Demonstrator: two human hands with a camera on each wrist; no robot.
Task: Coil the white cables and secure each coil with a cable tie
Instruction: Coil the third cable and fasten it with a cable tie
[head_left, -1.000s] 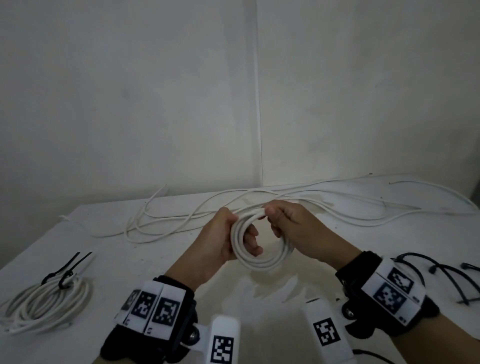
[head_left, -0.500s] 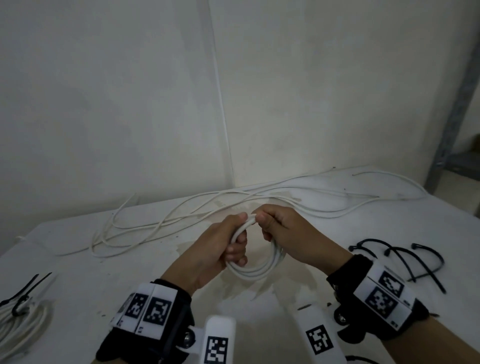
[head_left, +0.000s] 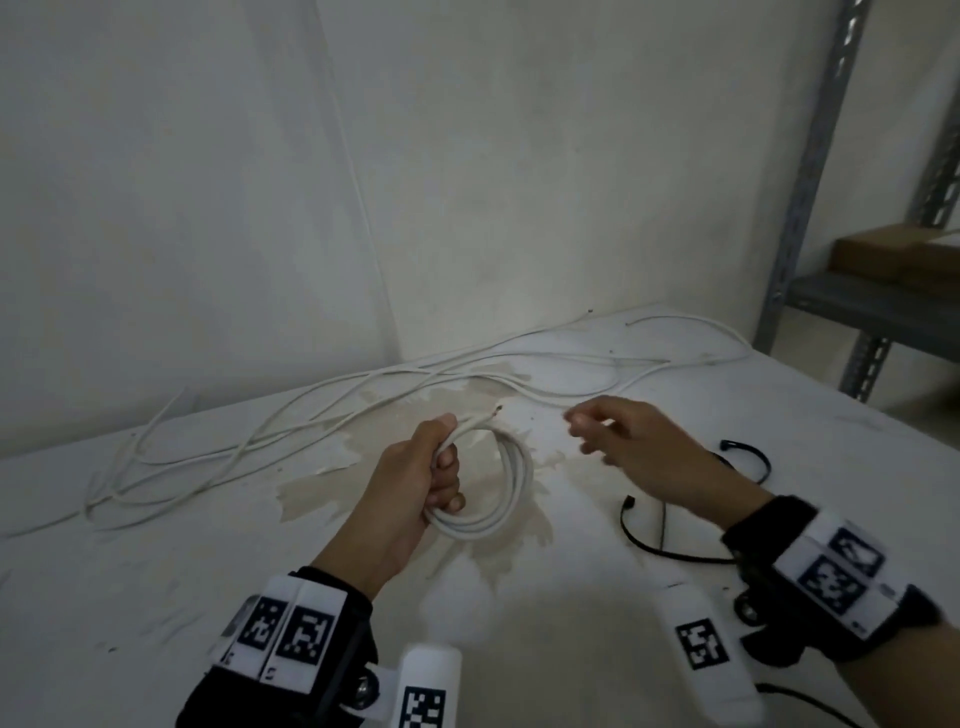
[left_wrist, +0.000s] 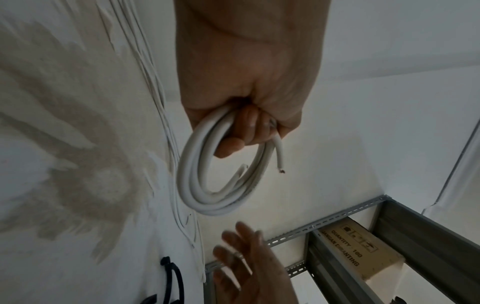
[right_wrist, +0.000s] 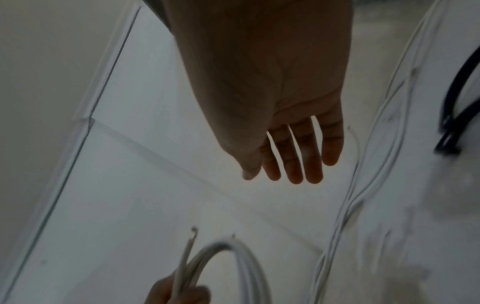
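Black wrist straps (head_left: 332, 670) — white blocks (head_left: 706, 649) with square black-and-white markers — both arms.

We see a white table (head_left: 156, 545) with a brownish stain near its middle. Loose white cables (head_left: 291, 426) trail across its far side toward the wall. Black cable ties (head_left: 644, 540) lie on its right part, well apart from those cables.

The head camera is looking down and forward over the table (head_left: 675, 649). Both wrist cameras are looking close along the fingers; all three are sharing the coil (head_left: 511, 486).
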